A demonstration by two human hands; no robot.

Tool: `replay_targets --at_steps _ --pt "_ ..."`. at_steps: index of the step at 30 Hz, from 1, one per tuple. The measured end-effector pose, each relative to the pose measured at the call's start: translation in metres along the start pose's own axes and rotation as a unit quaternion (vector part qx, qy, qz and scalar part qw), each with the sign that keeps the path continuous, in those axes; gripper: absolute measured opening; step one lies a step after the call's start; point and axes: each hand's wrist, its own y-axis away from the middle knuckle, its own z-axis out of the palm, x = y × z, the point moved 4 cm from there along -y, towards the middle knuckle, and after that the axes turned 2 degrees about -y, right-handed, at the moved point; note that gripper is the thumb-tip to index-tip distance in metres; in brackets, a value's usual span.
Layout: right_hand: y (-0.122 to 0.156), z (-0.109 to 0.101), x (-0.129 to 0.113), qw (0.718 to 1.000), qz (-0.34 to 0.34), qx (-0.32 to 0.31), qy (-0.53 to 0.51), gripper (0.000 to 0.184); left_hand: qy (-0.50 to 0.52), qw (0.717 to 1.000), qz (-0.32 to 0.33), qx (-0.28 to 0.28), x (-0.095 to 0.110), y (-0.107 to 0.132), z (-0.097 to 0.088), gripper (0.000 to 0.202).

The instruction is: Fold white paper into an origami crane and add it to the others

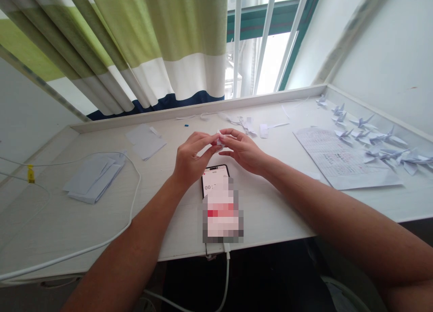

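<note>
A small piece of folded white paper [219, 141] is pinched between my two hands, above the middle of the desk. My left hand [194, 154] holds it from the left with thumb and forefinger. From the right, my right hand [241, 150] grips it with thumb and fingertips, its lower fingers curled loosely. Most of the paper is hidden by my fingers, so its exact shape cannot be made out. Just below the hands lies a phone [215, 179] with a lit timer screen, partly blurred out.
Several folded paper cranes [363, 121] line the desk's right side, some on a printed sheet [333, 161]. Paper stacks [96, 174] and loose sheets [145, 140] lie left. Paper scraps [248, 126] are behind my hands. A white cable [137, 185] crosses the left side; a curtain [162, 41] hangs behind.
</note>
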Motion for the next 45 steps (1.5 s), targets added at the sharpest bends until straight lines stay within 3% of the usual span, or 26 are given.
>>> replay_targets --at_steps 3,7,10,14,18,25,31,36,42,45 --pt "0.000 -0.005 -0.005 0.991 -0.098 0.028 0.085 0.037 0.025 0.998 -0.053 0.022 -0.005 0.001 0.000 0.019" --pt "0.006 -0.004 -0.021 0.933 -0.248 0.023 0.261 0.028 0.055 0.993 -0.101 0.034 -0.012 0.003 0.001 0.012" --pt "0.008 0.000 -0.027 0.902 -0.287 0.004 0.322 0.023 0.063 0.989 -0.128 0.041 -0.017 0.003 0.001 0.012" --pt "0.007 0.000 -0.024 0.911 -0.260 0.011 0.320 0.028 0.099 0.975 -0.198 0.018 -0.023 0.006 0.004 0.016" --pt "0.006 0.001 -0.022 0.919 -0.222 0.039 0.324 0.030 0.158 0.944 -0.290 0.001 -0.030 0.011 0.011 0.024" --pt "0.001 -0.001 -0.013 0.950 -0.182 0.041 0.251 0.035 0.266 0.891 -0.365 0.035 -0.032 0.015 0.020 0.038" --pt "0.001 -0.002 -0.009 0.963 -0.167 0.044 0.209 0.035 0.211 0.917 -0.332 0.064 -0.029 0.011 0.017 0.036" --pt "0.001 -0.003 -0.010 0.974 -0.157 0.036 0.156 0.037 0.208 0.917 -0.331 0.076 -0.027 0.013 0.015 0.026" --pt "-0.001 -0.009 -0.009 0.970 -0.151 0.054 0.181 0.036 0.181 0.922 -0.342 0.023 -0.020 0.014 0.015 0.027" --pt "-0.002 -0.009 -0.008 0.972 -0.146 0.049 0.178 0.034 0.186 0.919 -0.347 0.030 -0.020 0.013 0.015 0.027"
